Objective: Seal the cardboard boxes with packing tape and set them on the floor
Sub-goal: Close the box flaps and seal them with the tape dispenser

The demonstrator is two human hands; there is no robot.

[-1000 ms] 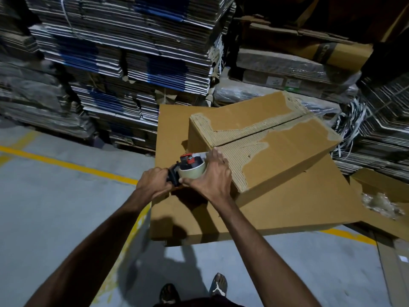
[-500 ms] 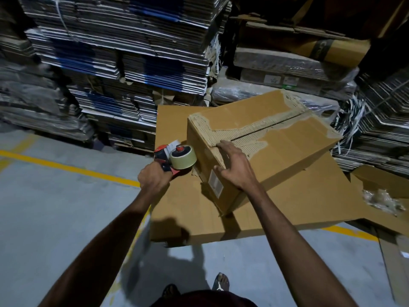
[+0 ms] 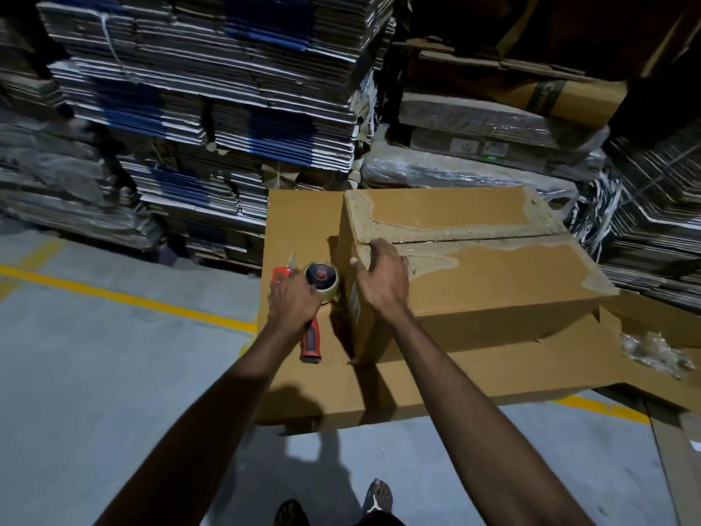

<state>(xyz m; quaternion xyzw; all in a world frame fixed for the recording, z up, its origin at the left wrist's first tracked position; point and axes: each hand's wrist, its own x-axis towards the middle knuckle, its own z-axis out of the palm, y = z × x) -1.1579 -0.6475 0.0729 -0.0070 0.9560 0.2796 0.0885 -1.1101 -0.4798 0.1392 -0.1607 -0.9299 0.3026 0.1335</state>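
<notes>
Beside the left hand: the tape dispenser [image 3: 316, 298] lies on the large flat carton [image 3: 474, 370], its red handle pointing back toward the person, its roll just left of the box.
Left hand [image 3: 294, 303]: fingers curled over the dispenser's frame, gripping it by the roll end.
Right hand [image 3: 383, 280]: spread and relaxed on the near top corner of the cardboard box [image 3: 493, 290], pressing it, not clasping.
Box: rests flat on the large carton, just right of the left hand; top flaps [image 3: 474, 237] closed, with a dark open seam running away from the right fingers; torn paper and old tape residue along it.
Step in hand: judged as readying the first strip; no fresh tape shows on the seam.
Next move: likely lift the dispenser to the near end face, stick the tape there, then draw it along the seam while the right hand holds the flaps down.
Around: bundled flat cardboard stacks [image 3: 227, 108] beyond both hands; crumpled plastic wrap [image 3: 656, 351] far right of the right hand.
In the way: rough torn surface may grip tape poorly.
Floor [image 3: 95, 373]: grey concrete left of the left hand, with a yellow line.
</notes>
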